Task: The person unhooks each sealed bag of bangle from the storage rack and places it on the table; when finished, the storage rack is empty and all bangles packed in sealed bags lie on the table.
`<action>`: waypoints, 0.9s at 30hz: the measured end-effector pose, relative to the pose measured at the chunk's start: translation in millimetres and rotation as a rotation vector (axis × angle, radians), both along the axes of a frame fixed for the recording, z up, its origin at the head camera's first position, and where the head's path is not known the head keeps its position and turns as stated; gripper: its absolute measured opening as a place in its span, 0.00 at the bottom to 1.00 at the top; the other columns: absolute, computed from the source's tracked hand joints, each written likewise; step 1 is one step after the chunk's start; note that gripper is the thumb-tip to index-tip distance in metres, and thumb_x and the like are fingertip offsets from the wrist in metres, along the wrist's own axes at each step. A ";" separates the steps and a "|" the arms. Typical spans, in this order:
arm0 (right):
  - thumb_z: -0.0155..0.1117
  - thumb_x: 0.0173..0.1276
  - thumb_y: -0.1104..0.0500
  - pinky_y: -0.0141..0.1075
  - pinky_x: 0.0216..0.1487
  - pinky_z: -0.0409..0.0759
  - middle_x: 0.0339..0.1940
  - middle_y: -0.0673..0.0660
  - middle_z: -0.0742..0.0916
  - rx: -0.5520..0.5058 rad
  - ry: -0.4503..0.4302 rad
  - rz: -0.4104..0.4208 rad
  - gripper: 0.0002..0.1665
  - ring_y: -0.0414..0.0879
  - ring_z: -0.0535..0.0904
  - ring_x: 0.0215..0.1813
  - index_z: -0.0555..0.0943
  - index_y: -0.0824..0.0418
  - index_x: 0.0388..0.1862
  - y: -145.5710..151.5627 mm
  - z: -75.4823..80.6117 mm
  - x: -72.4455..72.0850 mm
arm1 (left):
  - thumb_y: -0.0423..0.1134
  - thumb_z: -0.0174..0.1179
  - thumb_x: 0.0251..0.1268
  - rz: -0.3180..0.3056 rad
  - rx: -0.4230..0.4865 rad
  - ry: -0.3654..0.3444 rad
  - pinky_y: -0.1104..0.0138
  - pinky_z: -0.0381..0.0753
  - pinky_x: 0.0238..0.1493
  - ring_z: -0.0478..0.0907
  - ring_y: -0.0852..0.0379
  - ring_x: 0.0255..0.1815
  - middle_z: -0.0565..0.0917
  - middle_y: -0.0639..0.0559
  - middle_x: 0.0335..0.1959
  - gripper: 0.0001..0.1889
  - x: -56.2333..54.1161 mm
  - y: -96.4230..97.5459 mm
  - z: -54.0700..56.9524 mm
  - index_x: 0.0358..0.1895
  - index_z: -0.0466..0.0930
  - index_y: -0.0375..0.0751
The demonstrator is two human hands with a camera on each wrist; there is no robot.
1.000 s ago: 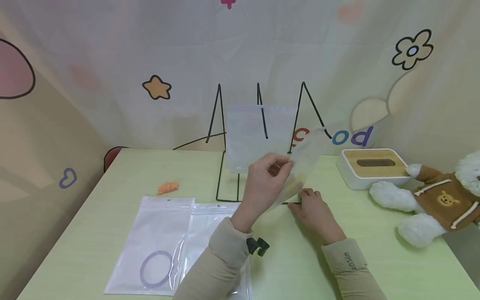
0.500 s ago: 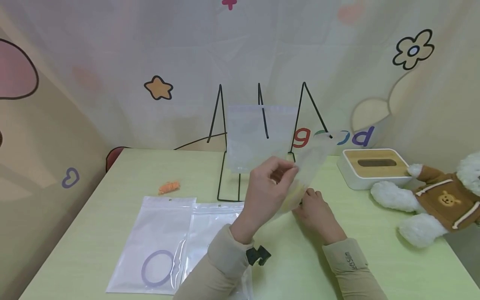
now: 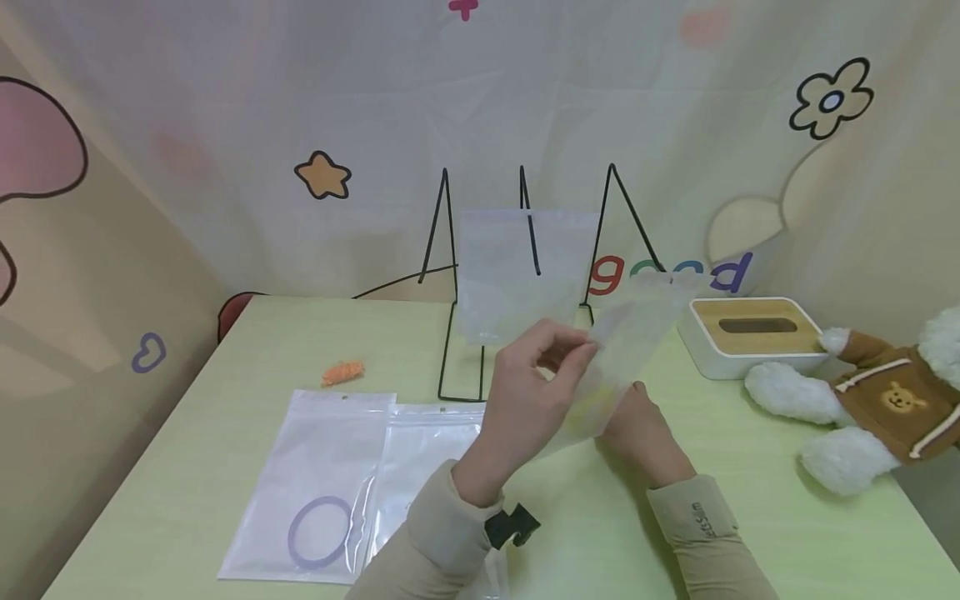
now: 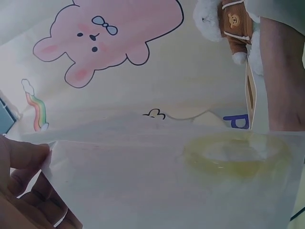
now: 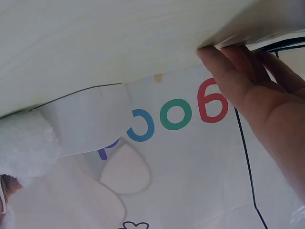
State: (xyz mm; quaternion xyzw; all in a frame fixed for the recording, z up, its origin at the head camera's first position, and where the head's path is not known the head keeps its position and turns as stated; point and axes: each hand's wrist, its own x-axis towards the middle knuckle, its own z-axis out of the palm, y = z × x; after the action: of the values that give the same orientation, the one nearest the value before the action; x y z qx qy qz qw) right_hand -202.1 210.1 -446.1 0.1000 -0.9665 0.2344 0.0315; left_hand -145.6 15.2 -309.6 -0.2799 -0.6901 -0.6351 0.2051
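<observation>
My left hand [image 3: 528, 379] pinches the edge of a translucent zip bag [image 3: 626, 333], raised and tilted in front of the black wire rack [image 3: 461, 400]. Inside the bag a yellow ring [image 4: 214, 168] shows in the left wrist view. My right hand [image 3: 645, 433] is low at the tabletop, its fingers [image 5: 224, 71] at the rack's base bar; the raised bag covers part of this hand in the head view. From the rack's middle hook hangs another translucent bag [image 3: 498, 275]. The rack's two outer hooks stick out to either side.
Two flat zip bags lie front left: one bag [image 3: 315, 450] with a purple ring [image 3: 292, 533], the other bag [image 3: 431, 442] partly under my left sleeve. Behind them is a small orange object [image 3: 342, 372]. A tissue box [image 3: 742, 364] and a plush bear [image 3: 862, 387] sit at right.
My left hand has shifted slightly right and lower with the bag, whose top edge now lies below the right hook's end. The right hand stays at the rack's base.
</observation>
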 end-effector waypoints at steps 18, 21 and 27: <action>0.49 0.72 0.57 0.59 0.45 0.73 0.55 0.71 0.75 0.127 -0.021 0.012 0.26 0.66 0.68 0.52 0.70 0.75 0.61 -1.8 0.1 -1.4 | 0.35 0.61 0.68 0.079 -0.036 -0.115 0.67 0.78 0.33 0.78 0.60 0.30 0.85 0.50 0.34 0.03 7.4 -14.7 -9.4 0.40 0.83 0.40; 0.53 0.72 0.54 0.61 0.53 0.72 0.61 0.73 0.72 0.137 -0.045 0.004 0.32 0.67 0.66 0.58 0.67 0.78 0.64 -3.0 0.8 -2.3 | 0.34 0.61 0.67 0.101 -0.053 -0.129 0.67 0.79 0.33 0.78 0.60 0.30 0.85 0.50 0.34 0.03 6.5 -18.9 -14.1 0.40 0.83 0.39; 0.58 0.72 0.49 0.63 0.56 0.70 0.62 0.74 0.72 0.141 -0.051 -0.014 0.37 0.69 0.65 0.62 0.66 0.78 0.65 -4.0 -0.2 -4.6 | 0.35 0.61 0.67 0.137 -0.090 -0.213 0.67 0.78 0.31 0.77 0.60 0.29 0.84 0.52 0.32 0.04 3.6 -26.5 -23.1 0.40 0.83 0.40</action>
State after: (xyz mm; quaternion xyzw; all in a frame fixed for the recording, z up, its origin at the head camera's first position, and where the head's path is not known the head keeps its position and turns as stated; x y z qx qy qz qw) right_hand -206.7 206.1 -446.2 0.0893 -0.9818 0.1678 0.0014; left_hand -142.0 -11.3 -332.7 -0.1719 -0.7533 -0.6142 0.1606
